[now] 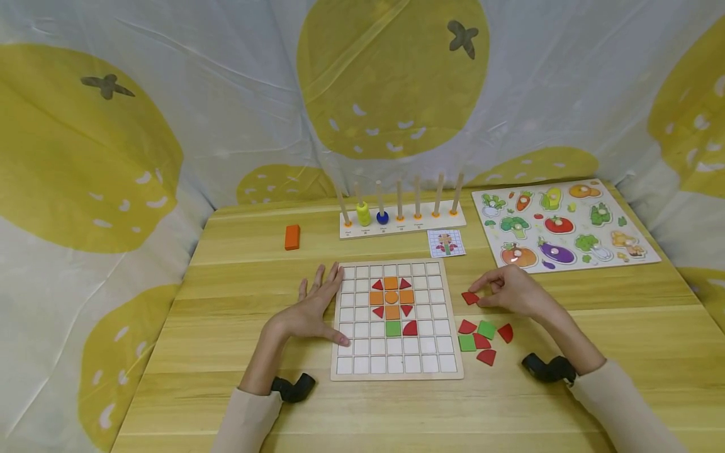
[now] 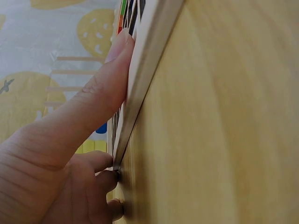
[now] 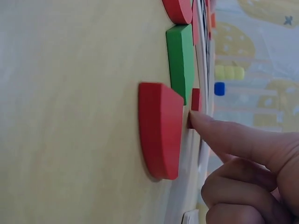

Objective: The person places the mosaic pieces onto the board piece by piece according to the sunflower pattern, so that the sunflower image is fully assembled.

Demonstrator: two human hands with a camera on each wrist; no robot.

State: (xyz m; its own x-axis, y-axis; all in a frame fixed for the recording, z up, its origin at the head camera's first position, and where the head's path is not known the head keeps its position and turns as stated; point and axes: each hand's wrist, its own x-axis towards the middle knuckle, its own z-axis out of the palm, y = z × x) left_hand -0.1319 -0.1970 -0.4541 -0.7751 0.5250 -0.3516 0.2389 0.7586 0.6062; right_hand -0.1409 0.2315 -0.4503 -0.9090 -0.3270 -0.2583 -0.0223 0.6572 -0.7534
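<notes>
Red is in play: the right hand point(image 1: 512, 290) pinches a red fan-shaped piece point(image 1: 470, 298) between thumb and finger, just off the right side of the wooden grid board point(image 1: 396, 376). Over on the left, the left hand point(image 1: 311, 311) spreads its fingers along the board's edge, thumb on top. Already down: an orange circle point(image 1: 391, 297), four orange squares point(image 1: 391, 283), four red triangles point(image 1: 405, 284), one green square point(image 1: 393, 328), one red quarter-circle point(image 1: 410, 328). Looks past halfway; two loose green squares point(image 1: 467, 343) and four loose red pieces point(image 1: 506, 333) wait outside.
</notes>
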